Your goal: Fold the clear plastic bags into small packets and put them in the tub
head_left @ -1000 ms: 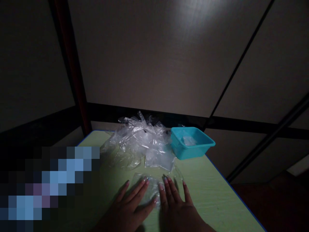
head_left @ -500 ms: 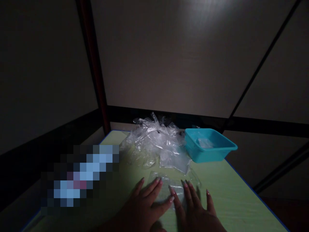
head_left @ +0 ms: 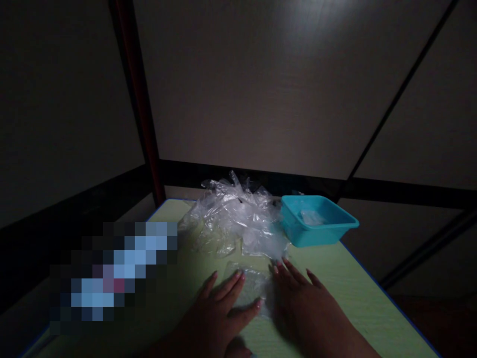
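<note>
A clear plastic bag [head_left: 257,286] lies flat on the green table [head_left: 372,303] between my hands. My left hand [head_left: 219,313] rests on its left part with the fingers spread. At the bag's right side, my right hand [head_left: 303,298] lies palm down, fingers stretched forward, its fingertips by the near edge of a heap of crumpled clear plastic bags [head_left: 238,214]. Neither hand grips anything. Part of the flat bag is hidden under the fingers.
A turquoise basket [head_left: 320,236] stands at the back right of the table, beside the heap, with some clear plastic inside. A pixelated patch covers the table's left side. Dark wall panels [head_left: 253,89] rise behind.
My right hand has moved forward, its fingertips now near the heap of bags. My left hand stays on the flat bag. The whole view has shifted slightly.
</note>
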A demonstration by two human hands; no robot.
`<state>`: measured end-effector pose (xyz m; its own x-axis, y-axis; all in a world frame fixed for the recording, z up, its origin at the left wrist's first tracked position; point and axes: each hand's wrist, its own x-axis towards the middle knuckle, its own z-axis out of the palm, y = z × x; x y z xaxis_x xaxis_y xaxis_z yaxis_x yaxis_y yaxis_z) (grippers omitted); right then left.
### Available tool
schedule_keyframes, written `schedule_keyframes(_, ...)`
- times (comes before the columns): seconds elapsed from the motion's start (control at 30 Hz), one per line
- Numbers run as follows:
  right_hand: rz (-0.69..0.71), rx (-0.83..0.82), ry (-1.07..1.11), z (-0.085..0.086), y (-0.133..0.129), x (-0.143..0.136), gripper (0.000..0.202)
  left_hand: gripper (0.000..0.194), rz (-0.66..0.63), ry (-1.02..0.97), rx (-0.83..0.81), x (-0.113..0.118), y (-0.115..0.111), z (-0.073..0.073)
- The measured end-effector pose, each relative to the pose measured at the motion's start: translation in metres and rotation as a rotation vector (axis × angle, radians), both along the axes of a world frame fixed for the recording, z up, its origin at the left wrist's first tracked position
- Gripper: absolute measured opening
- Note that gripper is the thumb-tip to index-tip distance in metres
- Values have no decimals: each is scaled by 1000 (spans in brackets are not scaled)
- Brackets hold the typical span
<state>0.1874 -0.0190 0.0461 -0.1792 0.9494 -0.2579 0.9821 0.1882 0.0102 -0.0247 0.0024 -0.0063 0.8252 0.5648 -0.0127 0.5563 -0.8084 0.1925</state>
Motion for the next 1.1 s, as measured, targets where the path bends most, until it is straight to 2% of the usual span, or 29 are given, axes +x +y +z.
schedule_keyframes(0.13,-11,-24,-4,-1,-5,-2,73,73,32,-26,55,2,-3,-3)
schedule_keyframes(0.3,-47,-94,-23,2,-7,-3,84,79,36,-17,69,2,-3,-5)
schedule_keyframes(0.5,-16,-35,-7,-12,-11,1,92,76,49,-27,71,2,-7,2)
schedule_keyframes(0.6,9,-58,5,-12,-13,1,94,74,74,-44,90,3,-9,2)
schedule_keyframes(0.73,4,-79,30,-6,-14,-1,95,72,71,-65,113,3,-9,-3)
schedule_keyframes(0.9,-8,-80,58,-7,-13,0,95,72,59,-68,120,3,-9,-3)
schedule_keyframes(1.0,-27,-29,46,-6,-9,0,84,71,82,-69,121,4,-11,1)
schedule_keyframes(1.1,-54,-12,23,3,-5,0,74,74,104,-70,103,4,-12,2)
